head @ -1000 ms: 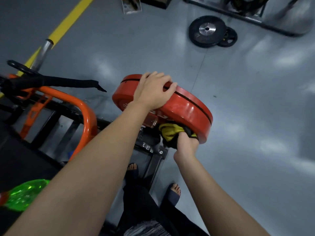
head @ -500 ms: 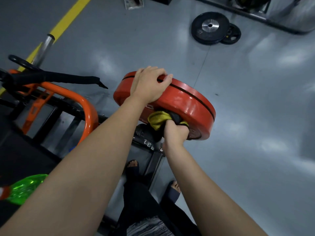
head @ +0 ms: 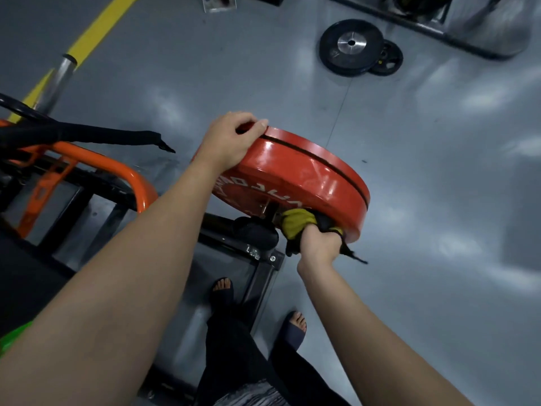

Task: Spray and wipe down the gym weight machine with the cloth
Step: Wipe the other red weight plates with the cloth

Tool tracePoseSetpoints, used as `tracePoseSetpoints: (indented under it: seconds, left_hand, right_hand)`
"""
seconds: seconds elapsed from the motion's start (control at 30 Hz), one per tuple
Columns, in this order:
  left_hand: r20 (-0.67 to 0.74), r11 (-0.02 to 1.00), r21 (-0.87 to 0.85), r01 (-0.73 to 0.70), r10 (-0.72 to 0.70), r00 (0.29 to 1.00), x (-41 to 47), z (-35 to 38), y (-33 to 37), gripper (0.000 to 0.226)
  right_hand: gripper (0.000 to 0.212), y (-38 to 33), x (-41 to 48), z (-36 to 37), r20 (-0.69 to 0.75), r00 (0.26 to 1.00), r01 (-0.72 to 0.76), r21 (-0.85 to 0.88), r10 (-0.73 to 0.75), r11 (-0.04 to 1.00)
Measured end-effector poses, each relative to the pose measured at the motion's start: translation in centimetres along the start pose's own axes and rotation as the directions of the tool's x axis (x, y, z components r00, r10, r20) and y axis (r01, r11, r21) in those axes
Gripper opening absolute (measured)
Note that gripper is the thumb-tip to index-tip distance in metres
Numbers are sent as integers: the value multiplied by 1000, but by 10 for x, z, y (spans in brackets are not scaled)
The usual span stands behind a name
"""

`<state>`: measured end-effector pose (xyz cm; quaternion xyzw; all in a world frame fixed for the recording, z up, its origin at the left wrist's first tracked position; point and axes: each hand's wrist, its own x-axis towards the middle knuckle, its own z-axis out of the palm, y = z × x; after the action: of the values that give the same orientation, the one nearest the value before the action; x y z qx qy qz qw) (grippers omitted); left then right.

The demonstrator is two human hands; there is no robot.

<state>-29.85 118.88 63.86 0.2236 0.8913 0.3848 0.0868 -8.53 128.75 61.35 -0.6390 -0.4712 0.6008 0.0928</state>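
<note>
A red weight plate (head: 304,174) hangs on the machine's sleeve at the centre of the head view, its face with pale lettering turned toward me. My left hand (head: 228,142) grips the plate's upper left rim, fingers curled over the edge. My right hand (head: 319,244) grips a bunched yellow and black cloth (head: 297,222) and presses it against the lower part of the plate's face, near the hub. The orange and black frame of the machine (head: 117,171) stands to the left. A green spray bottle (head: 11,335) shows at the lower left edge, mostly hidden by my left arm.
Two black weight plates (head: 351,48) lie on the grey floor at the back. A chrome bar (head: 55,80) and a yellow floor line (head: 99,27) run at upper left. A black strap (head: 117,136) sticks out from the machine. My feet in sandals (head: 295,326) stand below the plate.
My right hand has moved the cloth right and down along the plate's face. My left hand has shifted slightly left along the rim.
</note>
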Motion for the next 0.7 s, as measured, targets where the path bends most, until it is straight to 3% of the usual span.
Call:
tracePoseSetpoints:
  seconds: [0.13,0.23,0.33,0.4,0.47,0.5,0.6,0.7]
  left_hand:
    - [41,987,-155,48,-43,998,5,-11,-30,33]
    - [31,988,-112,108,-106,994,6,-21,-47,38]
    - [-124,992,3,122,-121,985,0,-27,-49,39]
    - [-218,996,56,64,-51,975,-4,-24,-26,44]
    - [-199,994,104,-27,47,979,-8,-7,15,41]
    - [-154,989,130,-65,85,984,-11,5,38,39]
    - [-10,952,282,-120,128,992,-21,46,77,42]
    - [-41,886,452,-106,139,989,-23,52,74,46]
  right_hand:
    - [10,-5,-21,29,79,993,97,-119,-88,988]
    - [9,-3,-19,23,130,985,133,-120,-117,984]
    - [16,2,7,-9,-44,999,-18,64,20,998]
    - [3,-2,31,-36,-137,981,-118,144,138,983]
    - [29,-4,45,-52,-80,972,-198,216,219,956]
    - [39,-4,44,-52,-64,976,-195,180,210,964]
    - [40,-2,16,-26,-45,997,-65,-56,62,996]
    - [17,-15,-20,11,139,990,36,-127,-18,991]
